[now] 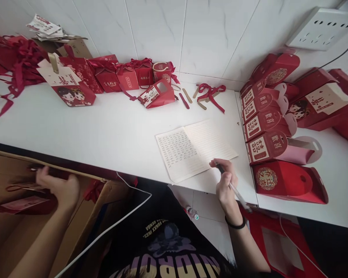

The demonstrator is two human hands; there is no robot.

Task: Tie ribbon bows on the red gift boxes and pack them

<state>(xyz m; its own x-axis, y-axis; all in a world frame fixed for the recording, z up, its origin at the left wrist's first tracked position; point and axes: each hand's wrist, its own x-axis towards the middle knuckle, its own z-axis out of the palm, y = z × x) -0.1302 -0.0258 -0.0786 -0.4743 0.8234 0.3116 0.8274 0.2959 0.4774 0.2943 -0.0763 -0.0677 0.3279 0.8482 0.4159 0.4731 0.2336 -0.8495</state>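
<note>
1. Currently, the right grip (225, 179) is holding a slim pen (234, 190), closed round its barrel, with one dark end lying by the fingertips over the table's front edge
2. The pen is probably handling as light, stiff and a little slippery, so the barrel just behind that dark end is likely offering the surest hold
3. The left grip (59, 188) is resting half curled inside a cardboard carton (111, 190); whether its fingers are pinching anything, I cannot tell
4. Just beside it in the carton, a red gift box (29, 205) is lying with a pale panel showing; its folded card is likely being light but easily creased, so its edges are suiting a gentle hold
5. On the table (113, 127), near the right fingertips, a notebook (195, 148) is lying open, its left page bearing handwritten rows; its thin paper is probably bending readily, so an outer corner or the spine is the place for taking hold
6. Farther back, short strips (184, 101) and a red ribbon (213, 94) are lying near the tiled wall (156, 34)
7. Leftward, red boxes (107, 79) are standing along that wall; rightward, lettered boxes (266, 146) are forming a row
</note>
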